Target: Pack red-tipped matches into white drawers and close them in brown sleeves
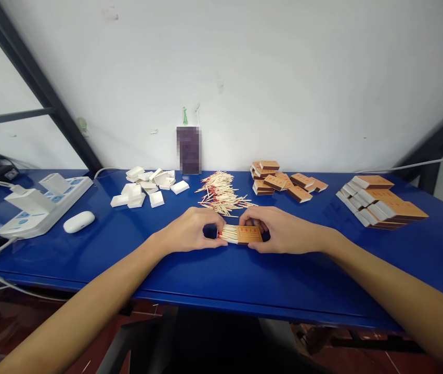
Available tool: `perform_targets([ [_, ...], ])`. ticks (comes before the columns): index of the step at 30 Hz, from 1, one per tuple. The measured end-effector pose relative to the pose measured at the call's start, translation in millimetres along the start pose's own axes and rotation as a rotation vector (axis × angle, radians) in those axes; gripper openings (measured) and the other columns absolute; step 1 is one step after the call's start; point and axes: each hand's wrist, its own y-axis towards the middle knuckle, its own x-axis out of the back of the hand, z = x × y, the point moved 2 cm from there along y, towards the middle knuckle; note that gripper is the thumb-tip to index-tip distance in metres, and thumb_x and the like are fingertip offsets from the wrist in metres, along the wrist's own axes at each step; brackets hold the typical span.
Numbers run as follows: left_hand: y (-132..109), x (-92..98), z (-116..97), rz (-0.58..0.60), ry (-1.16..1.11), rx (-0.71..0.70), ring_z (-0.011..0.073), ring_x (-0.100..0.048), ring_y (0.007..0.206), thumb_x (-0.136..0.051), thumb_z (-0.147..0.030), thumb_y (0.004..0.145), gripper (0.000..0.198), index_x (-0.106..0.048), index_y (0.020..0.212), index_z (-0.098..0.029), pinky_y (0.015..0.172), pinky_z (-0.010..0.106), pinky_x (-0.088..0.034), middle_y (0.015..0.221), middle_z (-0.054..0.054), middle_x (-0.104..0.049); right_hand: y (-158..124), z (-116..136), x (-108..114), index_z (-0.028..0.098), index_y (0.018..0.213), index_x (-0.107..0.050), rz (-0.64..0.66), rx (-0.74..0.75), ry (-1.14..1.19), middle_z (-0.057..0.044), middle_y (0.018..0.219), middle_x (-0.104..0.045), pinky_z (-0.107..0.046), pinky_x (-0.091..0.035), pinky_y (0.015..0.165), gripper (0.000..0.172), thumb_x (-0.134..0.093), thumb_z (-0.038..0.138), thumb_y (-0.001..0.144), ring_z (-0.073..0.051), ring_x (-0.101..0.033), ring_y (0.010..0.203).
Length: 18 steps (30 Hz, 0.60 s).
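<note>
My left hand (196, 230) grips the end of a white matchbox tray (229, 235) filled with red-tipped matches. In my right hand (274, 228) is the tan printed matchbox sleeve (249, 235), held between thumb and fingers. The tray sits partly inside the sleeve, with its left part and the match heads showing. Both are low over the blue table's front middle; whether they touch it I cannot tell. Just behind them lies a loose pile of matches (221, 192) with red heads.
White trays (131, 192) lie heaped at the back left. Several matchbox sleeves (279, 181) are piled at the back right. A neat stack of matchboxes (381, 200) stands far right. At left are a power strip (46, 208) with plugs and a white earphone case (79, 222).
</note>
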Motion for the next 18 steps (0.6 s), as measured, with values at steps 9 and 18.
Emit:
perform_targets([
  [9,0.8,-0.7,-2.3,0.051,0.017,0.001,0.0151,-0.064,0.080,-0.068,-0.040,0.086,0.024,-0.065,0.091,-0.017,0.077,0.027,-0.048,0.090,0.003,-0.069,-0.2,3.5,3.5,0.020,0.100,-0.062,0.021,-0.015,0.010,-0.004,0.091,-0.064,-0.031,-0.041,0.068,0.030,-0.068,0.035,0.076,-0.019,-0.055,0.078],
  [18,0.8,-1.1,-0.7,0.027,0.014,0.000,0.0150,-0.065,0.082,-0.070,-0.034,0.086,0.019,-0.063,0.087,-0.016,0.078,0.027,-0.048,0.092,0.003,-0.070,1.1,3.6,1.2,0.021,0.104,-0.064,-0.015,-0.053,-0.015,-0.005,0.095,-0.065,-0.032,-0.042,0.072,0.032,-0.069,0.037,0.077,-0.020,-0.057,0.081],
])
